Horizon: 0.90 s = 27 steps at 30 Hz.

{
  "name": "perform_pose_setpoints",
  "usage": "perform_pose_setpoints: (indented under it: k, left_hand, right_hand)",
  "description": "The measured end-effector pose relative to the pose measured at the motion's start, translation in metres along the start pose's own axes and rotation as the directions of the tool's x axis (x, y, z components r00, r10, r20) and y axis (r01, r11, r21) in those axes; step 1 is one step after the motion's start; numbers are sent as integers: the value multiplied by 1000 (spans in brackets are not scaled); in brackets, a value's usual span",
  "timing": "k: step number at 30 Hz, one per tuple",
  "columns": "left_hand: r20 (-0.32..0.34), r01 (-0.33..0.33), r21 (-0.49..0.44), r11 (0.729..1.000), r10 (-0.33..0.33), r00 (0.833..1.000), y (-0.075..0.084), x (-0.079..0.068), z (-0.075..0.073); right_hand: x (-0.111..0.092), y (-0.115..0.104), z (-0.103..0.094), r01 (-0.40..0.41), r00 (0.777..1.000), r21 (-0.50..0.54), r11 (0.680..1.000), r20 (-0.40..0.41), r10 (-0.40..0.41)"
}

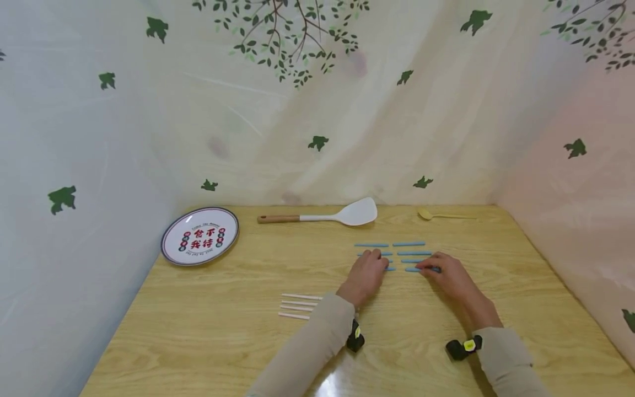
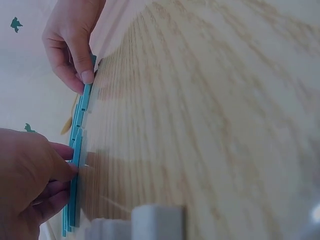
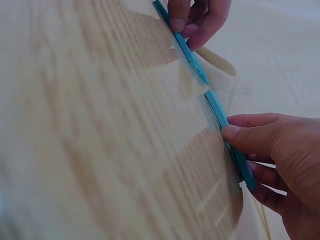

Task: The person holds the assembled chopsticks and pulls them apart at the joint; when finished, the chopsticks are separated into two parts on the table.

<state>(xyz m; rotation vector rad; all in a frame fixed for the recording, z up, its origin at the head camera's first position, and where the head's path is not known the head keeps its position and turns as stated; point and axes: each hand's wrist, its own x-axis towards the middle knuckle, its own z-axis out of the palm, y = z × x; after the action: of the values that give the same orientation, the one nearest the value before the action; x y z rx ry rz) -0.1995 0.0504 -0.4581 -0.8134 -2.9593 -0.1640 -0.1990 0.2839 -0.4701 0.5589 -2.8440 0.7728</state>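
Blue sticks lie in two columns of short rows on the wooden table, end facing end. My left hand (image 1: pixel 364 277) pinches the nearest stick (image 2: pixel 74 197) of the left column, thumb on its near side and fingers behind. At the right column, my right hand (image 1: pixel 450 277) holds the nearest stick (image 3: pixel 214 107) between thumb and fingers, with the stick's left end showing past the fingertips. A small gap separates the two held sticks in the right wrist view. Behind them lie more blue sticks (image 1: pixel 409 243), partly hidden by the left hand in the left column.
Several white sticks (image 1: pixel 296 296) lie left of my left forearm, which covers their right ends. At the table's (image 1: pixel 223 342) back stand a plate (image 1: pixel 171 240) leaning at the left, a white spatula (image 1: pixel 358 213) with a wooden handle and a yellow spoon (image 1: pixel 425 214). Printed cloth walls surround the table.
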Motion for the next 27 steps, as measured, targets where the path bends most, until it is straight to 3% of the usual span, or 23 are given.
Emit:
perform_pose_setpoints:
  k: [6,11,16,20,27]
  left_hand:
    - [-98,-33,19,999,35,995,-6,-12,-2]
    - [-187,-60,-64,996,47,981,-24,-26,-18]
    - [-225,-81,-198,977,35,974,-46,-46,-34]
    - [-206,-63,-285,956,4,979,-64,-65,-38]
    - [-112,12,-401,916,-62,992,-103,-105,-37]
  right_hand:
    - [-3,-2,1,26,1000,-11,1000,-17,-26]
    - [0,-13,-1,103,992,-15,995,-74,-103]
    - [4,-34,-1,83,995,80,993,-61,-78]
    - [7,-50,7,70,997,126,990,-45,-65]
    - [9,-77,25,67,997,191,979,10,-71]
